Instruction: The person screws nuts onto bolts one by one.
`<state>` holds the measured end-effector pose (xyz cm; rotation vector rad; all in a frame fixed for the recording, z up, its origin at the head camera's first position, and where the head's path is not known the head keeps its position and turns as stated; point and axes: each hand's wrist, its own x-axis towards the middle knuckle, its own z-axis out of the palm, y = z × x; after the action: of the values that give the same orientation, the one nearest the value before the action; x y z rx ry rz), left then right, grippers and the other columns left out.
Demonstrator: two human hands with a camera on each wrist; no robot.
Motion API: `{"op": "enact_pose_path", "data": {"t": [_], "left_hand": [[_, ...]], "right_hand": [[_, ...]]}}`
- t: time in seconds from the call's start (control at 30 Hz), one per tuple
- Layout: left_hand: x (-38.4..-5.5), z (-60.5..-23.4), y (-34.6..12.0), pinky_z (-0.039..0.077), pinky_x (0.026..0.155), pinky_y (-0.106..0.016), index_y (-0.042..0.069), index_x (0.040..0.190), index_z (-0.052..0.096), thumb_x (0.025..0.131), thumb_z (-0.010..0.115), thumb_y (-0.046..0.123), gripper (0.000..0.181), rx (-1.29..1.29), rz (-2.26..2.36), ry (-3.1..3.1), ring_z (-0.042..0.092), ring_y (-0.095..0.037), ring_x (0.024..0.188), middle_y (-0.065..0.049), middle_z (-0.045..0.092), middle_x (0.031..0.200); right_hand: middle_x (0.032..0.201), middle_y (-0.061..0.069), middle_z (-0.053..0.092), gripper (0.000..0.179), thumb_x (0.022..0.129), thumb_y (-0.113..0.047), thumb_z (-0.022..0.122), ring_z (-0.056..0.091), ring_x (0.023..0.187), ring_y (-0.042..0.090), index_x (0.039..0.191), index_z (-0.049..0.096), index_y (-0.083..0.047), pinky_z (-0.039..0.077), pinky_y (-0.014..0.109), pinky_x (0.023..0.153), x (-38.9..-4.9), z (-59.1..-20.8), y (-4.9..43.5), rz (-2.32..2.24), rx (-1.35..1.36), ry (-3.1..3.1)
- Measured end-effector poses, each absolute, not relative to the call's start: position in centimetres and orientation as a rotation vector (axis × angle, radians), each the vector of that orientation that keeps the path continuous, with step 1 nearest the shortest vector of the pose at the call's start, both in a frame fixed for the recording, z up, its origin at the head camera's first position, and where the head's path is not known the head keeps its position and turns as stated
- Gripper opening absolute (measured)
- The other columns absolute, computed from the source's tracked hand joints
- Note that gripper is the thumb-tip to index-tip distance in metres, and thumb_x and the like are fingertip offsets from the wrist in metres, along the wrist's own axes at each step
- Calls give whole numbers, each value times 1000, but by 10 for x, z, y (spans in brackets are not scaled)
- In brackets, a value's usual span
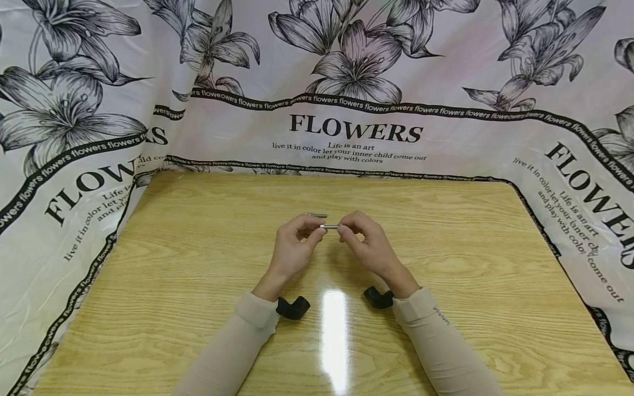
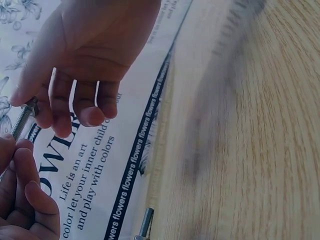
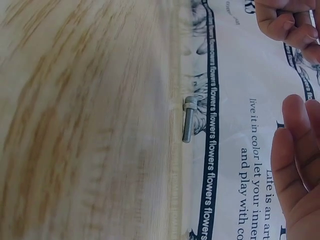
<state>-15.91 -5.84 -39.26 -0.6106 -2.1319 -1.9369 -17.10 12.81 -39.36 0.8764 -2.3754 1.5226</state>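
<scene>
two pale sleeves [image 1: 233, 341] are reaching in over a wood-grain table [image 1: 198, 247], and two black bent pieces [image 1: 293, 308] are sitting by the cuffs, one at each wrist. just beyond, two hands are facing each other above the tabletop. the left hand [image 1: 293, 243] is pinching the thick end of a bolt [image 1: 331, 226] between thumb and forefinger, its other fingers hanging loosely bent; the right hand [image 1: 373, 243] is pinching the threaded end, its remaining fingers curling in. the bolt is lying nearly level between them, clear of the wood. whether the thick end is carrying a nut as well as a head, the pictures are not showing clearly. a careful worker would likely be steadying that end, keeping both pinches in line with the shaft, and using light fingertip pressure so the threads are not tilting or slipping. past the left fingertips, a second bolt [image 1: 319, 215] is resting on the table, one nut sitting near its head. the count is standing at two bolts. farthest off, flower-printed cloth [image 1: 356, 148] is hanging behind.
</scene>
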Motion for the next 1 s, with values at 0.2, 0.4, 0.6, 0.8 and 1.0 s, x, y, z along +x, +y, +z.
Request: {"op": "enact_pose_path", "data": {"t": [0.2, 0.4, 0.6, 0.8, 1.0], "left_hand": [[-159, -392, -59, 51, 68, -43, -9, 100, 65, 89, 61, -7, 12, -609, -1934, -2145, 63, -38, 76, -26, 65, 88], [-158, -390, -59, 51, 68, -40, -7, 101, 66, 89, 62, -6, 12, -576, -1919, -2166, 63, -36, 76, -22, 66, 89], [-158, -390, -59, 51, 67, -41, -8, 99, 66, 88, 62, -7, 12, -581, -1927, -2154, 62, -35, 75, -23, 66, 88], [-158, -391, -58, 50, 68, -42, -9, 100, 65, 89, 62, -7, 12, -591, -1954, -2143, 63, -39, 77, -24, 65, 88], [-157, -392, -58, 51, 68, -40, -9, 100, 65, 89, 62, -6, 12, -592, -1961, -2151, 63, -39, 78, -24, 65, 89]], "right_hand": [[89, 14, 61, 8, 94, 3, 55, 60, 77, 26, 98, 61, 2, 50, 37, 72, -170, -393, 129, 1523, 841, -2407], [100, 21, 60, 29, 85, 6, 67, 60, 77, 29, 111, 54, 6, 50, 48, 75, -169, -392, 129, 1606, 850, -2387], [96, 22, 59, 21, 86, 10, 63, 60, 75, 28, 105, 54, 9, 51, 40, 71, -171, -395, 129, 1588, 923, -2336], [89, 16, 61, 6, 91, 7, 58, 61, 75, 25, 95, 60, 2, 51, 41, 72, -171, -395, 128, 1564, 877, -2359], [83, 11, 60, 8, 93, 5, 56, 59, 73, 27, 92, 61, 0, 50, 39, 72, -170, -394, 128, 1557, 859, -2364]]}}
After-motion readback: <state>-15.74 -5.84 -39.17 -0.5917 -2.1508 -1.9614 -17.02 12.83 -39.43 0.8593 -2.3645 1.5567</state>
